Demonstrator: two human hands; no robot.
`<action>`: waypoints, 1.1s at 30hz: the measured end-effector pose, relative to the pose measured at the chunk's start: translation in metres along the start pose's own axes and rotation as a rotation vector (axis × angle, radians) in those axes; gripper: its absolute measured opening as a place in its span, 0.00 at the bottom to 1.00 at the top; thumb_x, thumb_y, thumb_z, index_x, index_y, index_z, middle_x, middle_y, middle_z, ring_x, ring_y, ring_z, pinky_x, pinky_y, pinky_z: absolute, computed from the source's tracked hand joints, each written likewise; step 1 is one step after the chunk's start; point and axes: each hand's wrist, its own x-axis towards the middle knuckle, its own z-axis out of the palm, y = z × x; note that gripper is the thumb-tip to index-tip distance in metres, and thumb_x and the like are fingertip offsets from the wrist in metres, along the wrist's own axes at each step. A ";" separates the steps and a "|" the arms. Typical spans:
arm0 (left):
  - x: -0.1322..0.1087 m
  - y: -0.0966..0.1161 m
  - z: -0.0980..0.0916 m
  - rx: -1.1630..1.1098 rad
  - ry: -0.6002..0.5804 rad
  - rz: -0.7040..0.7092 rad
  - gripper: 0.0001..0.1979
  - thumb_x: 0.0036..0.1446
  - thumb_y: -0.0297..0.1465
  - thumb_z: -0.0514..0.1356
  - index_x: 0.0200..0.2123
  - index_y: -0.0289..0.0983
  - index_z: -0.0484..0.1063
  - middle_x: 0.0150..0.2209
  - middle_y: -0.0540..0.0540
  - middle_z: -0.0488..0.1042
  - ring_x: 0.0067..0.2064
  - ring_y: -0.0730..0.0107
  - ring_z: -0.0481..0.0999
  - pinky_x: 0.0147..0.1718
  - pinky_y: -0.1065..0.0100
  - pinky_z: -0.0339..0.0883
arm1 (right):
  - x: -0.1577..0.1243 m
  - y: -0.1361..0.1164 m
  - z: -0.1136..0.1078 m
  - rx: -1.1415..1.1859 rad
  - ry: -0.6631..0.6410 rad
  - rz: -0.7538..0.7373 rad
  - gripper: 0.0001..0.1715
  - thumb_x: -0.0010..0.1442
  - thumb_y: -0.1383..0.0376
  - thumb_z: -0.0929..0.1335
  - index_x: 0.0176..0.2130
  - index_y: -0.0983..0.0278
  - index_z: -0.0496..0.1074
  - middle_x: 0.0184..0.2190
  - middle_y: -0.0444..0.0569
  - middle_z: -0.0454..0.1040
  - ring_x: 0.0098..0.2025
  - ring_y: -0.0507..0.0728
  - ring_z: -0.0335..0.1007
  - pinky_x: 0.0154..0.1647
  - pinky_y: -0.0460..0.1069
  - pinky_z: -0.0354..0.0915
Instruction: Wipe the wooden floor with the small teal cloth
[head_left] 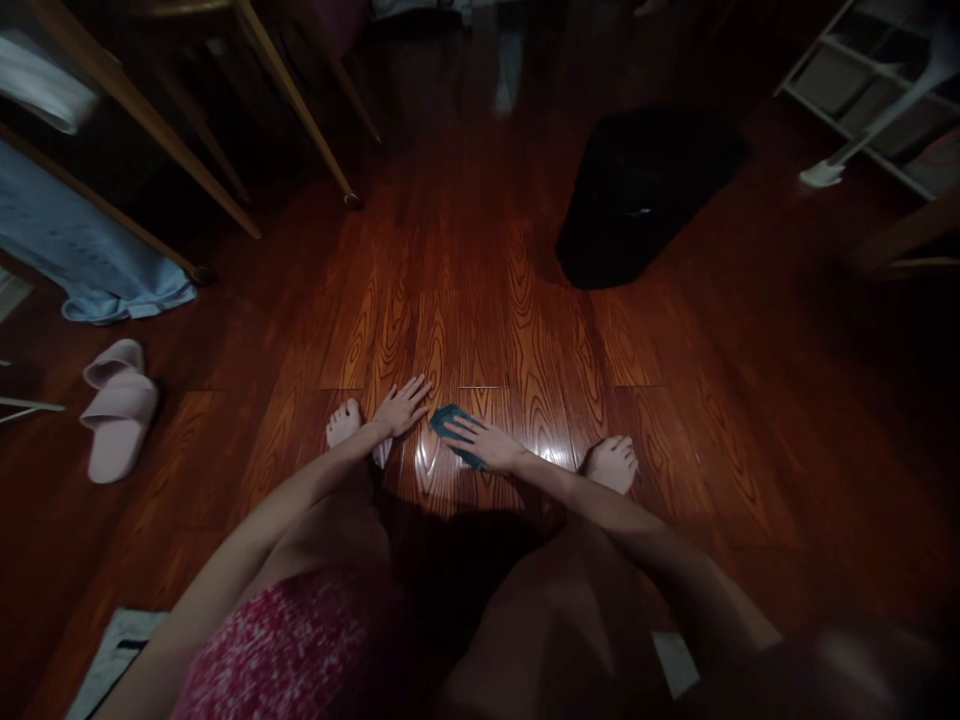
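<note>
My left hand (pixel 403 405) lies flat on the wooden floor (pixel 480 300), its fingers spread and nothing in it. To its right, my right hand (pixel 486 443) rests palm down on a folded dark teal cloth (pixel 444 420), fingers stretched out across the top. The palm and fingers hide part of the cloth, which lies on the floor. Below my left wrist a small whitish thing (pixel 382 453) shows, too little of it to name. Both hands are between my bare feet.
A black bin-like container (pixel 637 200) stands ahead to the right. Pink slippers (pixel 121 425) lie at the left, near a hanging blue cloth (pixel 82 230). Wooden furniture legs (pixel 300 100) rise at the upper left. A shelf rack (pixel 855 90) stands at the upper right.
</note>
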 end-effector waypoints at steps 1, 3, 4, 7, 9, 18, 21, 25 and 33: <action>0.000 0.000 0.000 -0.004 -0.005 0.001 0.32 0.74 0.47 0.42 0.76 0.46 0.41 0.76 0.45 0.40 0.75 0.54 0.42 0.69 0.43 0.45 | -0.003 0.006 -0.002 -0.008 0.037 0.090 0.48 0.61 0.65 0.70 0.74 0.61 0.50 0.76 0.54 0.44 0.77 0.64 0.33 0.75 0.63 0.39; 0.000 0.001 -0.001 -0.011 -0.016 0.004 0.33 0.74 0.47 0.42 0.76 0.45 0.41 0.76 0.45 0.39 0.75 0.54 0.42 0.69 0.43 0.44 | -0.013 0.020 -0.005 -0.022 0.125 0.333 0.45 0.65 0.63 0.67 0.75 0.61 0.48 0.76 0.54 0.42 0.77 0.64 0.31 0.75 0.64 0.38; 0.000 0.001 -0.002 -0.012 -0.020 0.005 0.33 0.74 0.47 0.42 0.76 0.44 0.41 0.76 0.45 0.39 0.76 0.54 0.41 0.69 0.43 0.44 | -0.019 0.026 -0.005 -0.029 0.167 0.469 0.45 0.66 0.62 0.65 0.75 0.62 0.45 0.76 0.54 0.40 0.77 0.65 0.30 0.74 0.65 0.39; 0.000 0.001 -0.003 -0.009 -0.017 0.010 0.33 0.74 0.46 0.43 0.76 0.46 0.40 0.76 0.45 0.38 0.76 0.54 0.41 0.69 0.43 0.44 | -0.033 0.037 -0.001 -0.043 0.257 0.786 0.49 0.67 0.60 0.64 0.76 0.64 0.36 0.77 0.55 0.32 0.77 0.69 0.27 0.74 0.69 0.38; 0.000 0.001 -0.003 -0.009 -0.020 0.008 0.33 0.74 0.47 0.43 0.76 0.46 0.39 0.76 0.46 0.38 0.75 0.54 0.41 0.69 0.43 0.44 | -0.037 0.036 0.003 -0.043 0.284 0.854 0.51 0.68 0.58 0.63 0.76 0.66 0.31 0.76 0.56 0.28 0.77 0.71 0.25 0.73 0.71 0.37; -0.002 0.004 -0.007 -0.009 -0.024 -0.007 0.33 0.74 0.48 0.42 0.76 0.45 0.41 0.76 0.45 0.39 0.75 0.54 0.42 0.69 0.43 0.45 | -0.008 -0.003 0.000 0.026 0.026 0.135 0.48 0.64 0.60 0.68 0.74 0.67 0.47 0.76 0.59 0.40 0.77 0.65 0.27 0.75 0.62 0.40; -0.002 0.005 -0.007 -0.014 -0.026 -0.012 0.33 0.74 0.48 0.42 0.76 0.45 0.41 0.76 0.45 0.39 0.75 0.54 0.42 0.69 0.44 0.44 | -0.006 0.001 -0.004 0.023 0.017 0.093 0.48 0.62 0.64 0.68 0.74 0.64 0.48 0.76 0.56 0.40 0.77 0.62 0.29 0.75 0.60 0.40; -0.001 0.005 -0.006 -0.014 -0.041 -0.016 0.32 0.74 0.46 0.43 0.76 0.45 0.41 0.76 0.45 0.38 0.76 0.54 0.41 0.70 0.44 0.43 | -0.018 0.022 -0.006 0.000 0.135 0.409 0.49 0.63 0.65 0.68 0.75 0.65 0.45 0.77 0.56 0.37 0.77 0.64 0.27 0.75 0.63 0.38; -0.001 0.001 -0.003 -0.012 -0.023 0.004 0.33 0.74 0.46 0.44 0.76 0.46 0.39 0.76 0.46 0.38 0.76 0.54 0.41 0.69 0.43 0.43 | -0.030 0.020 0.004 -0.017 0.233 0.700 0.48 0.68 0.58 0.63 0.76 0.67 0.37 0.76 0.58 0.30 0.77 0.70 0.24 0.74 0.69 0.36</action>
